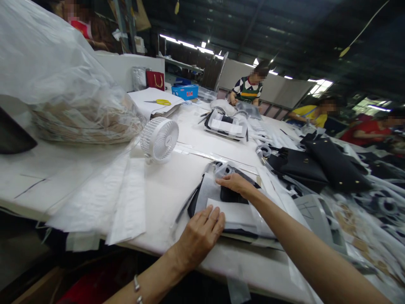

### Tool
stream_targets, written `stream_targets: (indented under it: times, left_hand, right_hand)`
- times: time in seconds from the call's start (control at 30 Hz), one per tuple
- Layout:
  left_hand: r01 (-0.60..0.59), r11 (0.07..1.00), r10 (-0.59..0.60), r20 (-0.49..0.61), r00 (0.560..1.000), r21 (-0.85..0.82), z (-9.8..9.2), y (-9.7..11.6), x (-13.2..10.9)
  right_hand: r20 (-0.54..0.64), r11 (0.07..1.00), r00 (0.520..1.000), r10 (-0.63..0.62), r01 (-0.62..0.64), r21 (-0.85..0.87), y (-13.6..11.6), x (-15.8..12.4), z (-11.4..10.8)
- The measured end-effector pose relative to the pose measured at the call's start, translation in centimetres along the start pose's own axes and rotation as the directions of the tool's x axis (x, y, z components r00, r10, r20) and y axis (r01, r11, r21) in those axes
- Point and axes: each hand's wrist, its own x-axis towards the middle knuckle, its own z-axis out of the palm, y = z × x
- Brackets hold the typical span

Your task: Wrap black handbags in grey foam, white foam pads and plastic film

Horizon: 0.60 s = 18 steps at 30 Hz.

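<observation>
A black handbag point(195, 202) lies flat on the table in front of me, partly covered with white tissue and clear plastic. My left hand point(202, 232) rests with outstretched fingers on the white paper point(236, 213) over its near side. At the bag's far side, my right hand point(236, 185) has its fingers closed at the clear plastic wrap point(225, 169); exactly what is between the fingertips is partly hidden. Plastic-wrapped rings or handles show beside those fingers. Part of the bag is hidden under my right forearm.
A white fan point(160, 139) stands left of the bag, beside white plastic sleeves point(128, 198). Yellow-handled scissors point(163, 102) lie on paper farther back. Another wrapped bag point(226, 124) sits beyond. Black bags point(297, 164) and a grey tape dispenser point(319, 217) occupy the right. Several people work around.
</observation>
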Motion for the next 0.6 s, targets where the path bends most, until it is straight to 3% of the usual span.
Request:
stream_targets:
  times: [0.1,0.23,0.43,0.6]
  left_hand:
    - [0.004,1.0,-0.004,0.001,1.0,-0.01,-0.2,-0.1,0.1]
    - [-0.009,1.0,0.009,0.027,1.0,-0.006,-0.2,-0.2,0.2]
    - [0.01,1.0,-0.011,-0.024,1.0,-0.025,-0.1,-0.1,0.1]
    - [0.007,1.0,-0.007,-0.01,1.0,-0.016,0.1,0.0,0.0]
  right_hand:
    - [0.018,0.999,1.0,0.017,-0.016,-0.036,-0.2,0.7,0.8]
    - [-0.069,0.997,0.997,0.034,-0.038,-0.066,-0.5,1.0,1.8]
    - [-0.166,0.999,0.985,0.044,-0.043,0.01,-0.9,0.8,2.5]
    - [-0.38,0.99,0.915,0.138,-0.121,0.07,-0.8,1.2,1.9]
